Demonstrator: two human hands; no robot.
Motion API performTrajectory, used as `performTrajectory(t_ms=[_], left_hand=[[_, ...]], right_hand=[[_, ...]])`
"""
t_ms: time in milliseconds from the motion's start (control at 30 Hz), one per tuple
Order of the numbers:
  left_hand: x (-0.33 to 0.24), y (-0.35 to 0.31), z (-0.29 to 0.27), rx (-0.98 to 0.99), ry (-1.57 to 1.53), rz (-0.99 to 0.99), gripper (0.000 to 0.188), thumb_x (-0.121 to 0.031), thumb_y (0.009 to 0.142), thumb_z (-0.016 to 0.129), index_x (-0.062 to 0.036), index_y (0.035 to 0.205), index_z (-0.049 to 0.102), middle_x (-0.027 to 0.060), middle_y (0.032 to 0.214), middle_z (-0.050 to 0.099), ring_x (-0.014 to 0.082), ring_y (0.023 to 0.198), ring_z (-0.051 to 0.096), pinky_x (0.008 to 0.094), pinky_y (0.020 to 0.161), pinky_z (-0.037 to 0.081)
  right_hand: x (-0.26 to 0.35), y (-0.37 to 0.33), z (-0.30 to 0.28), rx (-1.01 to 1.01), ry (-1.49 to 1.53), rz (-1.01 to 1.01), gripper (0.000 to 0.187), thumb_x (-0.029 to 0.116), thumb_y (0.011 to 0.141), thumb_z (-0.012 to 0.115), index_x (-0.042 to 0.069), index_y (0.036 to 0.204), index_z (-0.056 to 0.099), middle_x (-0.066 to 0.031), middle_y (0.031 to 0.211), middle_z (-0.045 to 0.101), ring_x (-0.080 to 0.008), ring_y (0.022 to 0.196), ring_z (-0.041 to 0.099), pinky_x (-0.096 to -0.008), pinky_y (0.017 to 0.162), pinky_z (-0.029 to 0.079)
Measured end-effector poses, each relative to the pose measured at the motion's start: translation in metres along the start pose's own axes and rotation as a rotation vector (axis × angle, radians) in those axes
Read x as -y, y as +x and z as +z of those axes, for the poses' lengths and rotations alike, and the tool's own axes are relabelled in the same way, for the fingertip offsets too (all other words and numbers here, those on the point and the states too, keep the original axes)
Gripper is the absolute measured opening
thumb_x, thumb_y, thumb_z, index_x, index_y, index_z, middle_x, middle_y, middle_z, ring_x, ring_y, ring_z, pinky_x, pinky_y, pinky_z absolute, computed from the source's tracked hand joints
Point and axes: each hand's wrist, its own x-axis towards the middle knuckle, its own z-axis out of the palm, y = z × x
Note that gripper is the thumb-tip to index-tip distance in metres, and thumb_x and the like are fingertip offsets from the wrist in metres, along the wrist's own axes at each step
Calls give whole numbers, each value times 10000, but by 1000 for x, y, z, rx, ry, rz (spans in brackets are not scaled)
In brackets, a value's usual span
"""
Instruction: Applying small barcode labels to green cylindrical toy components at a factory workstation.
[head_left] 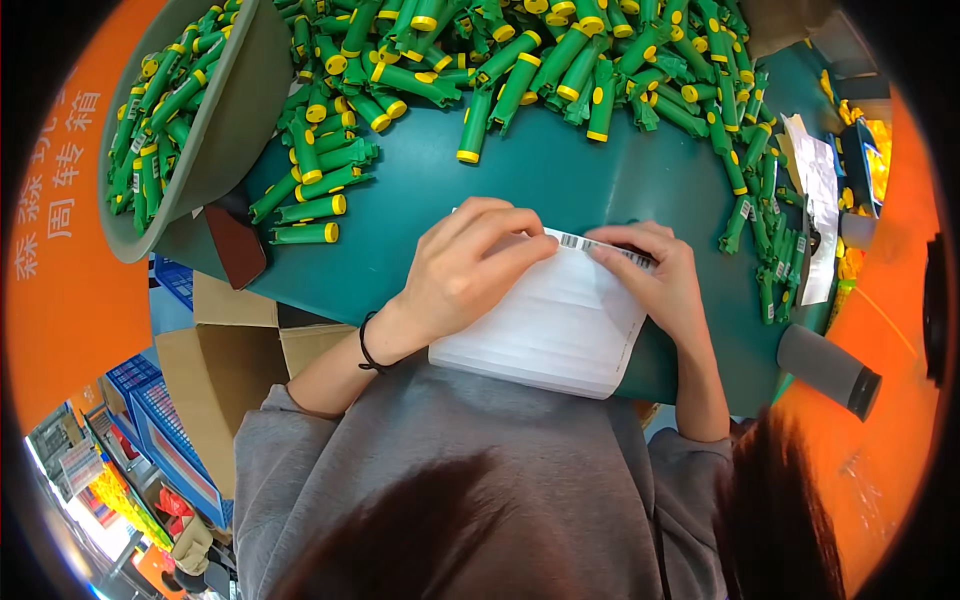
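A white sheet of barcode labels lies in front of me at the table's near edge, reaching over it towards my body. Its printed barcodes show along the far edge. With thumb and fingers closed, my left hand pinches at that far edge, beside a barcode label. The fingers hide what exactly lies between them. My right hand grips the far right corner, thumb on top and fingers curled at the edge. Beyond both hands lie many green tubes with yellow caps, heaped on the green table.
A grey-green tub full of the same tubes leans at the left, by a dark red flat object. At the right are a silvery sheet and a grey cylinder. An open cardboard box stands below left.
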Motion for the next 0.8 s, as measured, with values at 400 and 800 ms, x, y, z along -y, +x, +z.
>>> performTrajectory(t_ms=[400,800], left_hand=[[8,8,-4,-263,-401,-205,174,69,798,769,-7,943,708,85,894,723,220,838,695,306,723,556],[-24,55,-38,37,-536,-301,120,-3,847,735,-28,951,681,131,1149,654,223,1068,619,340,922,484]], right_hand=[[9,78,-4,-547,-143,-196,287,130,856,801,3,1081,678,-67,1064,648,-154,901,617,-284,810,504],[11,-9,14,-265,485,-393,398,-161,798,727,-65,1174,636,-156,1244,566,-221,1136,597,-345,998,526]])
